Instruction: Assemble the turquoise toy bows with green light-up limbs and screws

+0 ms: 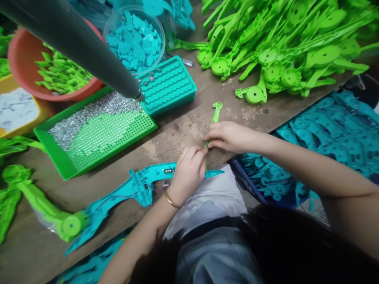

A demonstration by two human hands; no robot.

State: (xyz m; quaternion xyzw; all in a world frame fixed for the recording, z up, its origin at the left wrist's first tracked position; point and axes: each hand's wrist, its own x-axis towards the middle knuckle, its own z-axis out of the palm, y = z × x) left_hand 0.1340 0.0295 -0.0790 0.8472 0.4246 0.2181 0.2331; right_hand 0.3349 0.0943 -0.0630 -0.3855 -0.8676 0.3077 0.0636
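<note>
My right hand (226, 136) is closed on a slim light-green plastic piece (217, 112), whose hooked end points away from me. My left hand (189, 169), with a ring and a bracelet, pinches the same piece lower down. Fingers of both hands meet there and hide its middle. Beneath my left hand lies a long blue plastic shell (133, 187), open side up, with thin wires and a small metal spring-like part (168, 170) inside. Its pointed tip shows to the right of that hand. A small part on wires (166, 184) sits at the shell's near edge.
A green perforated tray (112, 138) of small metal parts and a teal ridged tray (171, 85) stand ahead-left. Behind are a red bowl (23, 67) and a clear tub (133, 43). A grey pole (97, 55) crosses above. Green parts (272, 55) pile far right; blue shells (331, 138) fill a crate.
</note>
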